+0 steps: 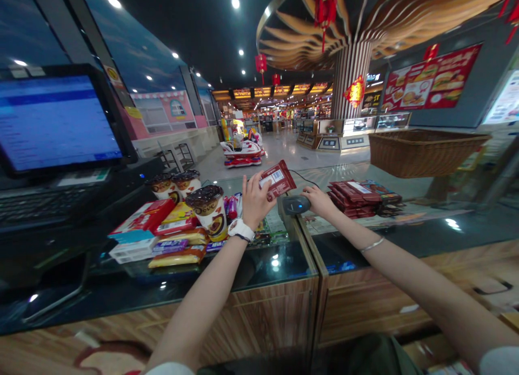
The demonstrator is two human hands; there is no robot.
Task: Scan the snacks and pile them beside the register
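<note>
My left hand (255,197) is closed on a dark red snack packet (280,181), held up tilted with its white barcode label showing. Just right of it, my right hand (317,201) grips a black handheld barcode scanner (297,204), whose cable runs off behind. A small blue light glows on the scanner's top. Right of my right hand lies a pile of similar dark red packets (352,196) on the glass counter. By my left wrist stands a Dove cup (208,211), with two more such cups behind it.
Boxes (141,221) and yellow-brown packets (178,256) are heaped at the left of the counter (259,264). A monitor (57,120) and keyboard (36,202) stand further left. A wicker basket (425,150) sits at the far right. A dark tablet-like device (57,285) lies at front left.
</note>
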